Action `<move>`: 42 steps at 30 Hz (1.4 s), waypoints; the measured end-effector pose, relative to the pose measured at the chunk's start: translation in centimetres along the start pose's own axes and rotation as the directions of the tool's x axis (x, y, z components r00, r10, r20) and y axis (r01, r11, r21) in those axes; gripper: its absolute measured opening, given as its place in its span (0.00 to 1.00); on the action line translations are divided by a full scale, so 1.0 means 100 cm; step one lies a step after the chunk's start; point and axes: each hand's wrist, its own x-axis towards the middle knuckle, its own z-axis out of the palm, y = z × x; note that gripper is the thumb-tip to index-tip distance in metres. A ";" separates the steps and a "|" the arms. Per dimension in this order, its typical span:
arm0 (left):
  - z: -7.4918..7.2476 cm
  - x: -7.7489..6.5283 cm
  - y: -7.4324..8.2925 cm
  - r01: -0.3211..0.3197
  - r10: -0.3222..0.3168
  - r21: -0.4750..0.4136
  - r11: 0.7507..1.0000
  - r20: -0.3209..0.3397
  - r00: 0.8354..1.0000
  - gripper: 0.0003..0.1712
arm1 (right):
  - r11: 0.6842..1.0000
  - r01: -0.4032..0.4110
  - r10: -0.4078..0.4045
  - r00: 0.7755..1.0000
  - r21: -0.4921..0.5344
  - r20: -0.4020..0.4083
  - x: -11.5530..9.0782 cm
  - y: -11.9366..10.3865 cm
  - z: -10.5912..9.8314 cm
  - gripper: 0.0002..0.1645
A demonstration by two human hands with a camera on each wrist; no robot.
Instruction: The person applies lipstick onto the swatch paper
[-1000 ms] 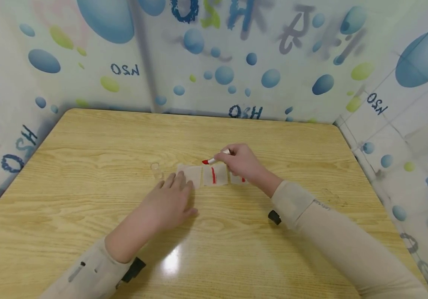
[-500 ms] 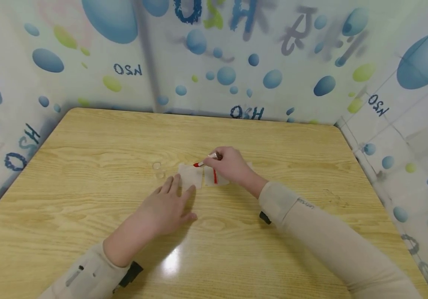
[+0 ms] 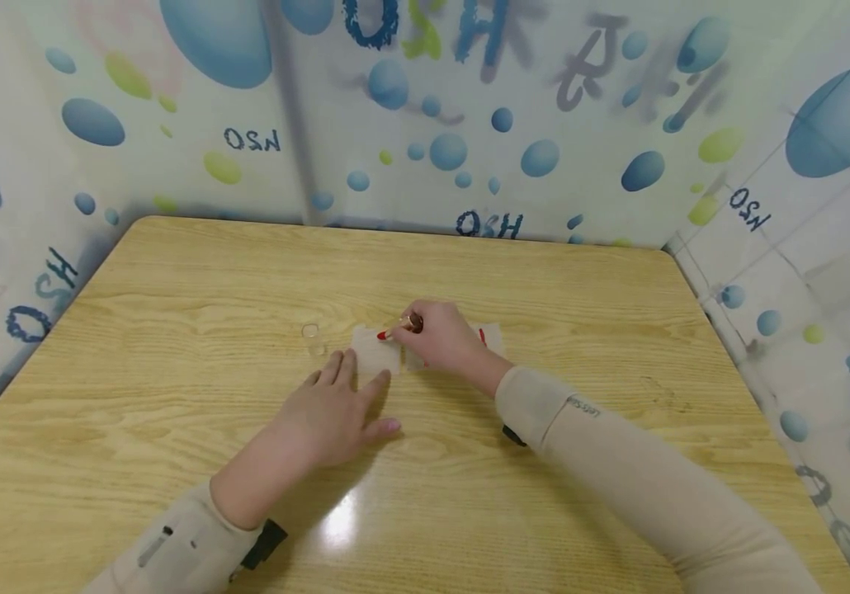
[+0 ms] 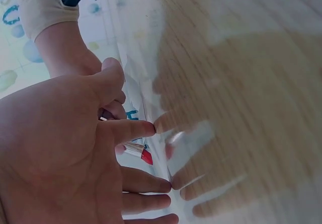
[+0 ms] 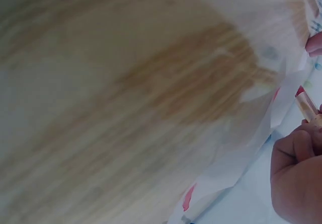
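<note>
Just ahead of the left grip, pins a blank paper square at its near-left edges with straight, parted fingers, probably to keep it from sliding on the desk. To the right of that grip, pinches a lipstick in the right grip, tilting its red end down over the same square, seemingly for marking, with contact hard to judge. Compared with half a second ago, has shifted the right grip slightly left, covering most of the striped middle square beneath it and baring the red-marked square to its right
</note>
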 end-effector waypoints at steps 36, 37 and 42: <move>-0.002 -0.002 0.000 -0.003 0.002 0.024 1.000 0.015 1.000 0.40 | 0.992 0.110 -0.107 0.993 -0.060 0.047 -0.008 -0.007 0.008 0.09; -0.002 -0.003 0.000 -0.003 0.003 0.027 1.000 0.012 1.000 0.40 | 0.992 0.110 -0.108 0.993 -0.060 0.049 -0.009 -0.007 0.008 0.09; -0.003 -0.003 0.001 0.001 -0.001 0.030 1.000 0.010 1.000 0.41 | 0.991 0.121 -0.118 0.992 -0.064 0.054 -0.012 -0.008 0.008 0.09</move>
